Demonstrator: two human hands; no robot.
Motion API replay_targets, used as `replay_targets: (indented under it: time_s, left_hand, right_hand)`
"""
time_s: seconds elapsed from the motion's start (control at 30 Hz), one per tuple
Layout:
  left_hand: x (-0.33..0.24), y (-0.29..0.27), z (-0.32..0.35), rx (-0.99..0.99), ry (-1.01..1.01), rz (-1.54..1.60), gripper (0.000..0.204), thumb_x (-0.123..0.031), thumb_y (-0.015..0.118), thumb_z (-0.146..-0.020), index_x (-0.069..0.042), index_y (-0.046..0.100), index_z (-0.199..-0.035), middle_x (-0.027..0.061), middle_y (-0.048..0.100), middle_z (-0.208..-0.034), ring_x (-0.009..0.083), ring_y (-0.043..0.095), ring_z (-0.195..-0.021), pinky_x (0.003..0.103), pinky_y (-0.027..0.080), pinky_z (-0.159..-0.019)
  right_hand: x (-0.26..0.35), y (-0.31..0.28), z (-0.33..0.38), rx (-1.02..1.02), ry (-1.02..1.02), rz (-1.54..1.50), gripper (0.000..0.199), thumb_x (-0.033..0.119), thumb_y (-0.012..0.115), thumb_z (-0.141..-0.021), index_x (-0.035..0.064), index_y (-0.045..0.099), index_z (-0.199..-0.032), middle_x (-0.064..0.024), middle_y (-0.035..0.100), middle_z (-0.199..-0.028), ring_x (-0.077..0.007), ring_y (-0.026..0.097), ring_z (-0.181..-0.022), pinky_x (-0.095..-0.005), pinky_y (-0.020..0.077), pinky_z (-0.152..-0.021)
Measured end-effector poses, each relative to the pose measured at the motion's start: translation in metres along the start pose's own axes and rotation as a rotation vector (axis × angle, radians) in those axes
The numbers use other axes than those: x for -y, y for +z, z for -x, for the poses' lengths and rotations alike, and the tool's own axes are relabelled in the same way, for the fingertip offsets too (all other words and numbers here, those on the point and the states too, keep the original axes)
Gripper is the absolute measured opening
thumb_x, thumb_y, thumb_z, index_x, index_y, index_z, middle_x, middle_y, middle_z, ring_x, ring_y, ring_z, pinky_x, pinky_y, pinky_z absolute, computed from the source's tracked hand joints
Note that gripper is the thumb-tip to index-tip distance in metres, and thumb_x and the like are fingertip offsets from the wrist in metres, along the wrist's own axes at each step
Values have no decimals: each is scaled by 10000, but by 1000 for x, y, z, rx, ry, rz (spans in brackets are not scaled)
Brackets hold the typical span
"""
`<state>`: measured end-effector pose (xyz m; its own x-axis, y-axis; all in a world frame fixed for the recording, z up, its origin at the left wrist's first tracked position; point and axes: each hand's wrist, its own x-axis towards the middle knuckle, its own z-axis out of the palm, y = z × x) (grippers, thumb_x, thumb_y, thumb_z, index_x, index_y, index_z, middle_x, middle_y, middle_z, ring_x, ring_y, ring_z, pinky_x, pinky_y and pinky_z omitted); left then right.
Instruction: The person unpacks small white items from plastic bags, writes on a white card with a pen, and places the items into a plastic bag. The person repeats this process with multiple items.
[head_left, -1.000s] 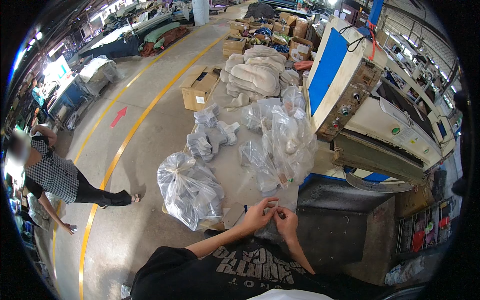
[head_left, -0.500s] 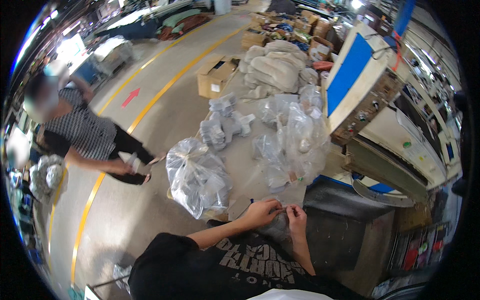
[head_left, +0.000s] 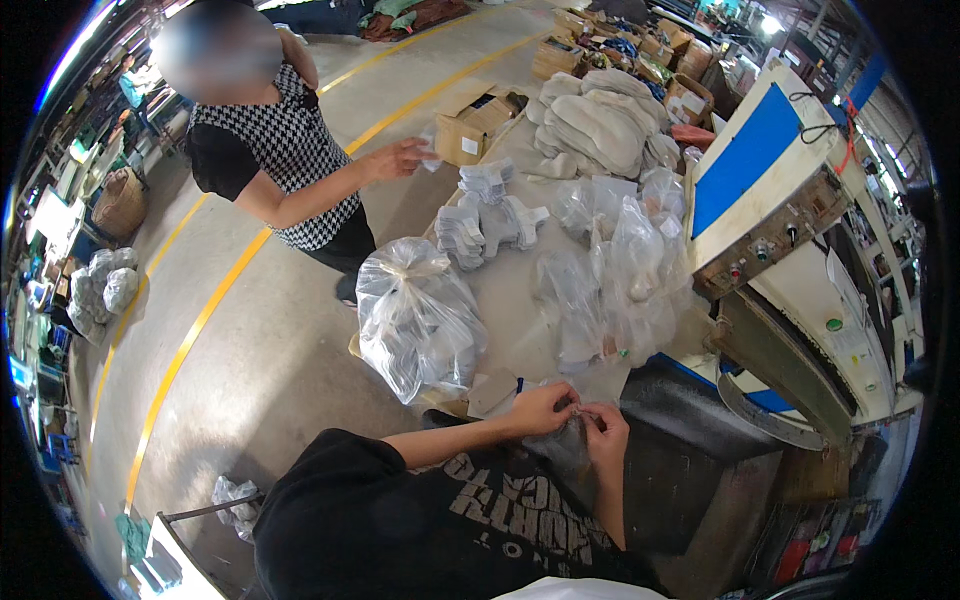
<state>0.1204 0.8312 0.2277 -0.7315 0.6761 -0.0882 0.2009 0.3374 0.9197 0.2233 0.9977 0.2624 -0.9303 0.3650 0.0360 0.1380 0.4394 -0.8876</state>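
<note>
My left hand (head_left: 543, 409) and my right hand (head_left: 606, 432) are close together at the front of the table, fingers pinched at the gathered top of a clear plastic bag (head_left: 563, 450). Something grey is inside the bag, which hangs in front of my black shirt. Just beyond my left hand lies a flat piece of card (head_left: 492, 394) with a small dark blue item at its edge. A big tied clear bag (head_left: 415, 325) full of grey pieces stands to the left of it.
Stacked grey cut pieces (head_left: 487, 225) and more filled clear bags (head_left: 625, 280) cover the table, with a pale cloth heap (head_left: 595, 125) behind. A white-and-blue machine (head_left: 745, 150) stands right. Across the table's left side, a person (head_left: 285, 170) holds something pale near a cardboard box (head_left: 475, 122).
The person on the left has come closer to the table and reaches an arm toward it. My view has shifted a little; both my hands stay together at the bag's top.
</note>
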Motion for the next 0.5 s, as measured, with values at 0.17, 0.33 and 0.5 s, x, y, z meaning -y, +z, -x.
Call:
replay_targets:
  time_s: [0.17, 0.33, 0.5]
  left_hand:
    - [23, 4, -4, 24, 84, 49, 275, -312, 693, -1010, -107, 690, -1192, 125, 725, -1079, 284, 698, -973, 392, 534, -842]
    - [16, -10, -9, 156, -43, 168, 317, -355, 719, -996, -112, 699, -1198, 105, 714, -1057, 243, 678, -937, 366, 528, -832]
    - [28, -3, -7, 74, 97, 88, 322, -363, 757, -970, -119, 704, -1175, 93, 703, -1067, 242, 674, -898, 371, 532, -787]
  right_hand:
    - [23, -1, -4, -5, -93, 38, 147, -36, 747, -883, 25, 804, -1003, -126, 764, -972, -212, 723, -809, -323, 560, -729]
    - [9, 6, -4, -77, -199, 92, 142, -66, 764, -857, 22, 796, -964, -121, 761, -948, -207, 722, -781, -310, 563, -716]
    - [8, 10, 0, -86, -180, 133, 149, -53, 766, -855, 29, 788, -978, -124, 764, -960, -227, 732, -771, -315, 568, -670]
